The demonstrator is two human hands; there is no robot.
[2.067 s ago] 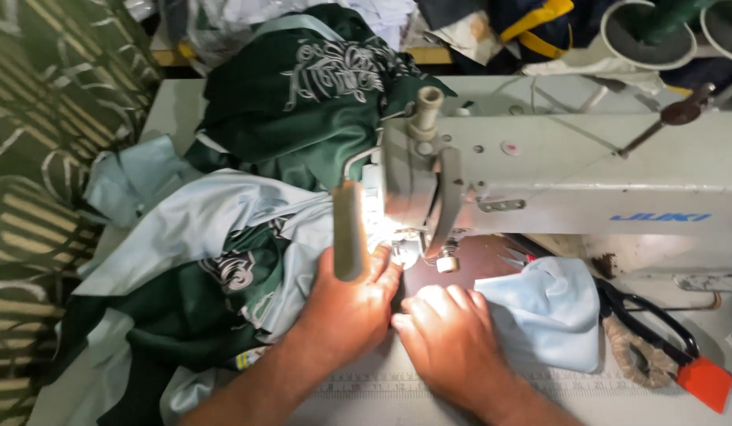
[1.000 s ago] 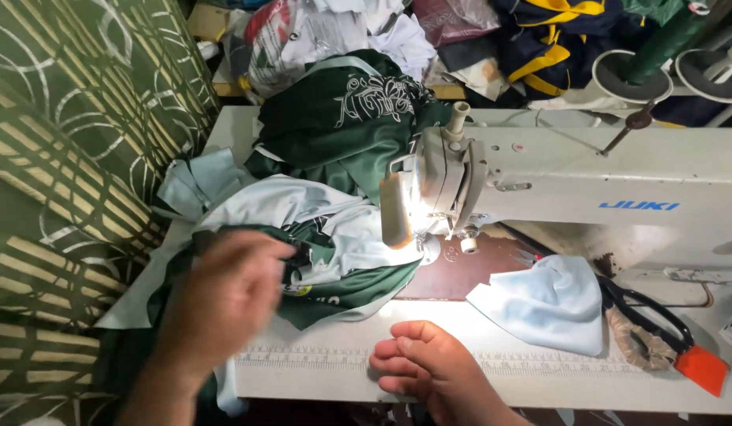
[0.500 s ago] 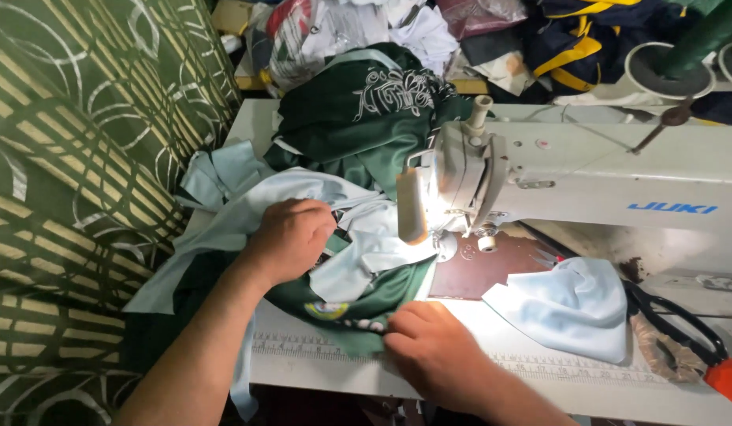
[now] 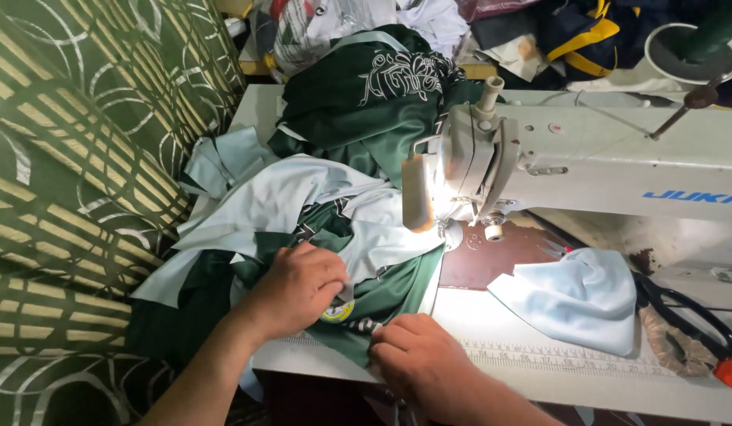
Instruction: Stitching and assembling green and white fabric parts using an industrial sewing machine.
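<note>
A green and pale blue garment (image 4: 318,229) lies bunched on the white sewing table (image 4: 539,371), to the left of the white sewing machine (image 4: 586,170). My left hand (image 4: 299,288) rests on the garment with its fingers curled into the fabric, just above a round badge (image 4: 337,312). My right hand (image 4: 417,359) pinches the garment's green lower edge at the table's front. Both hands are left of the needle area (image 4: 452,229), which the machine's lamp lights.
A loose pale blue fabric piece (image 4: 579,296) lies right of the needle plate. Black scissors (image 4: 685,312) sit at the far right. A dark green printed garment (image 4: 374,95) is piled behind the machine. A green patterned curtain (image 4: 82,158) hangs at the left.
Both hands left the needle area. My left hand swung out to the left, then settled on the garment near the badge. My right hand dropped to the front edge and took the green hem.
</note>
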